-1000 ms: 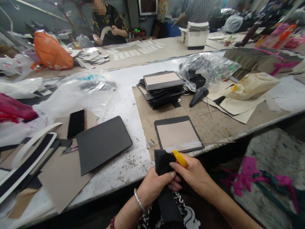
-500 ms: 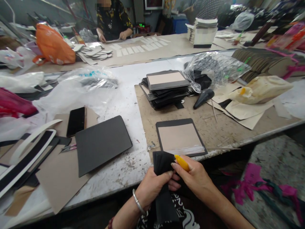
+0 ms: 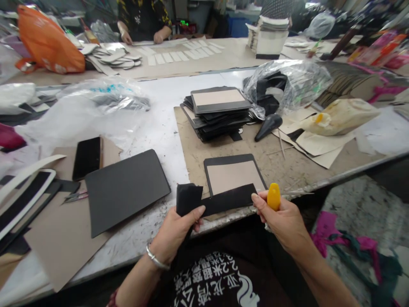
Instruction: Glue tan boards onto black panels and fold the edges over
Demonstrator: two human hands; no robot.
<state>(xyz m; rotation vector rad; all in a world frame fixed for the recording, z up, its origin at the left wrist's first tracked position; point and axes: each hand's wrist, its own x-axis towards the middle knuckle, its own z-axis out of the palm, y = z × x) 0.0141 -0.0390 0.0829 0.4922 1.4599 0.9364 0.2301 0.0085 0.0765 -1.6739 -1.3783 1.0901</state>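
My left hand (image 3: pixel 175 232) is closed around a folded bundle of black strips (image 3: pixel 188 200), thumb pressed on its front. From the bundle one black strip (image 3: pixel 228 201) stretches across to my right hand (image 3: pixel 284 219), which pinches its far end between thumb and fingers. That same hand also grips a yellow tool handle (image 3: pixel 274 196) pointing up; the tool's lower end is hidden in the palm. Just behind the strip, a dark panel with a beige patch (image 3: pixel 231 175) lies flat near the table edge, its front part covered by the strip.
Beyond the panel stands a stack of similar panels (image 3: pixel 220 104), beside a dark cone-shaped piece (image 3: pixel 268 127) and a clear plastic bag (image 3: pixel 297 83). At left lie a grey board (image 3: pixel 128 192), a phone (image 3: pixel 87 157) and small snips (image 3: pixel 76 196). Across the table, another person's hands (image 3: pixel 126 37) rest on pale sheets.
My hands have moved apart and one strip is now drawn out between them. The left hand went left with the bundle; the right went right with the yellow-handled tool. The view has shifted slightly.
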